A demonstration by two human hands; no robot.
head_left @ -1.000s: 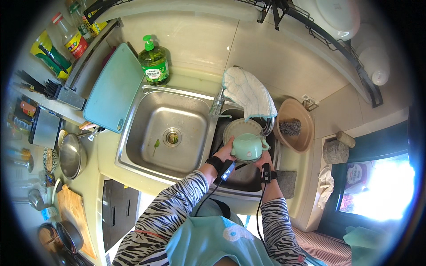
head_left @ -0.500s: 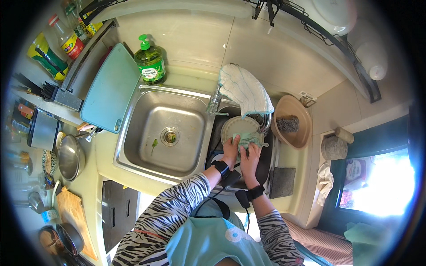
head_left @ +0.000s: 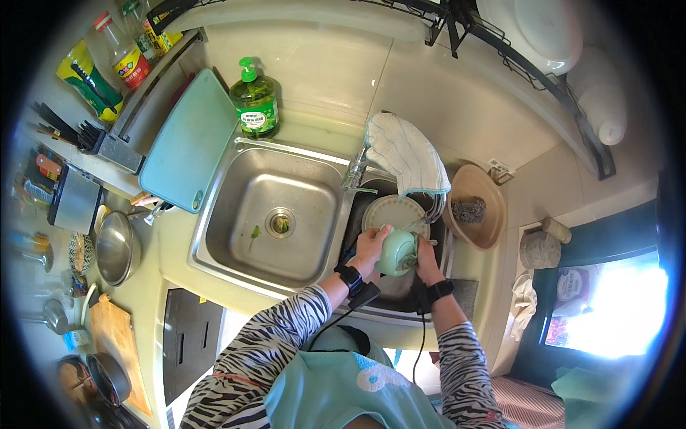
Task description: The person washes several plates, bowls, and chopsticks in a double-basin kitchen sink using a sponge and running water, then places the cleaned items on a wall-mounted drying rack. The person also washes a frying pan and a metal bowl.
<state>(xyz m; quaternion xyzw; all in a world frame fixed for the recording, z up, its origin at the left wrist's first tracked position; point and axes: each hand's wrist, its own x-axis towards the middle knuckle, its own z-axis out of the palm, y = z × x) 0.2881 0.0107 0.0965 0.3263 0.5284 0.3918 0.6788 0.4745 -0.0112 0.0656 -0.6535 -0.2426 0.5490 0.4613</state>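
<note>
My left hand [head_left: 369,249] is closed on the left rim of a pale green bowl [head_left: 395,250], tipped on its side above the right basin. My right hand [head_left: 429,262] is at the bowl's right side, fingers partly hidden; a crumpled greyish-green patch, perhaps a cloth, shows beside it. Just behind the bowl, a pale plate with a patterned rim [head_left: 391,210] lies in the right sink basin [head_left: 400,287]. Over the faucet [head_left: 355,171] hangs a white cloth with blue lines [head_left: 406,154].
To the left is the steel basin [head_left: 250,247] with green scraps at its drain. Behind it stand a green pump bottle [head_left: 255,104] and a light blue cutting board [head_left: 187,146]. A tan tub [head_left: 493,222] holding a steel scrubber [head_left: 469,209] sits right of the faucet.
The pale green cloth that both hands pressed on the plate no longer lies there. A green bowl is now lifted between the hands, which have moved apart. The whole view has shifted slightly.
</note>
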